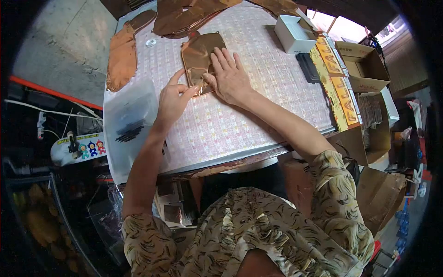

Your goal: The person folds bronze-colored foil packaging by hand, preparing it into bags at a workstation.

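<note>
A shiny copper-brown flat piece (199, 54) lies on the patterned tablecloth (207, 124). My left hand (175, 99) pinches its lower left corner between thumb and fingertips, with the index finger along the left edge. My right hand (230, 81) rests flat on the piece's right side, fingers spread and thumb bent toward the middle. Beyond it is a stack of similar brown pieces (184, 18). Another copper piece (122, 60) lies at the table's left edge. A small white ring (151, 42) sits between them.
On the left, a translucent sheet (138, 99) carries thin black strips (130, 132). A white box (295, 34) and a black tray (308, 68) stand at the back right, beside yellow printed strips (339, 87). Cardboard boxes (362, 62) stand off the table's right side.
</note>
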`<action>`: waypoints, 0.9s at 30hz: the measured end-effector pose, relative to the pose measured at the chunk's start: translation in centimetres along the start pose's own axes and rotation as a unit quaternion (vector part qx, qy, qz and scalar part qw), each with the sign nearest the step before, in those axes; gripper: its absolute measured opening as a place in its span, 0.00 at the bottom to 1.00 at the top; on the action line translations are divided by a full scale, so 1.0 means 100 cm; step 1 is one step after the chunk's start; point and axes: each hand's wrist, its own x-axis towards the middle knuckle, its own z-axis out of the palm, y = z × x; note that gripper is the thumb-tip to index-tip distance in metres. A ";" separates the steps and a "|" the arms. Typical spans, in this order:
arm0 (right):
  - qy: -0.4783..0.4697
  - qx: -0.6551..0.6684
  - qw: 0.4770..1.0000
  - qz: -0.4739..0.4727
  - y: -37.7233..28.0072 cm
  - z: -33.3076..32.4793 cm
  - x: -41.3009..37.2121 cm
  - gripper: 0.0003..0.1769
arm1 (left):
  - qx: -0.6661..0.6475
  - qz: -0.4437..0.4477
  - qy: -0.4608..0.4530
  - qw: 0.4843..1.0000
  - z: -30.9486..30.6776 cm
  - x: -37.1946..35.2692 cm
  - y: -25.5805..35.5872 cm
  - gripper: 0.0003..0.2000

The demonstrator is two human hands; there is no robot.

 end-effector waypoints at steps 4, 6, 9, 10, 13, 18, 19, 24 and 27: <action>-0.007 0.014 0.999 0.028 0.002 0.012 0.000 0.43 | 0.006 -0.013 -0.004 1.000 -0.002 -0.002 -0.003 0.16; -0.003 0.011 1.000 0.026 0.002 0.014 -0.001 0.44 | 0.005 -0.005 0.001 1.000 -0.001 -0.002 -0.005 0.16; 0.000 -0.003 1.000 0.022 0.003 0.014 -0.001 0.44 | 0.005 0.006 0.013 1.000 0.002 -0.003 -0.009 0.16; 0.000 -0.001 1.000 0.019 0.003 0.015 -0.001 0.44 | 0.004 0.011 0.021 1.000 0.002 -0.003 -0.010 0.16; 0.000 0.003 1.000 0.023 0.002 0.016 -0.001 0.44 | -0.010 -0.011 0.018 1.000 0.002 -0.004 -0.010 0.17; -0.007 0.001 0.999 0.037 0.001 0.015 -0.001 0.44 | 0.142 0.061 0.083 0.985 0.004 -0.004 0.012 0.18; -0.007 0.002 0.999 0.035 0.002 0.016 -0.001 0.44 | 0.187 0.083 0.099 0.974 0.005 -0.004 0.022 0.23; -0.003 -0.013 0.999 0.029 0.002 0.016 0.000 0.43 | 0.350 0.124 -0.012 0.929 0.017 0.002 0.005 0.29; -0.001 -0.014 1.000 0.025 0.001 0.017 0.001 0.42 | 0.335 0.109 -0.021 0.936 0.017 0.000 -0.005 0.31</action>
